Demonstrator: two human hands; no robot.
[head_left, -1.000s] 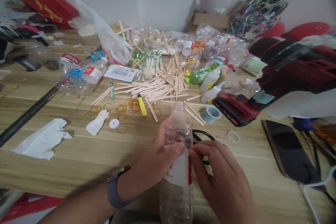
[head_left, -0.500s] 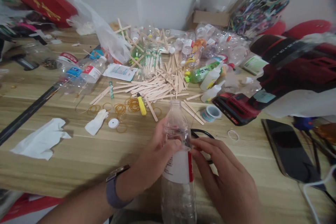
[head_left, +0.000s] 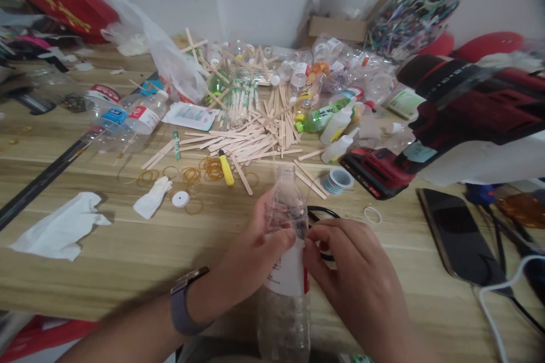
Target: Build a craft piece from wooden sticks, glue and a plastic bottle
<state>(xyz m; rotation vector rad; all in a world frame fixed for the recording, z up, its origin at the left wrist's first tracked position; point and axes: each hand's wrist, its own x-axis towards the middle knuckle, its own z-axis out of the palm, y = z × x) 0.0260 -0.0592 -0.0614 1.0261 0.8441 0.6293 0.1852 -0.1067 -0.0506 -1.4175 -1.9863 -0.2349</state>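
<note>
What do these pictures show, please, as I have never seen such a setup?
There is no machine here: a person works bare-handed. Every picture comes from one camera worn on the person's head, looking forward and down. The left hand, with a watch on its wrist, holds a clear plastic bottle; the right hand has its fingertips near the upper edge of the bottle's label, though whether they pinch it I cannot tell. On the wooden table are wooden sticks, rubber bands, a yellow-handled tool, a phone and more plastic bottles, with a power drill towards the right.
</note>
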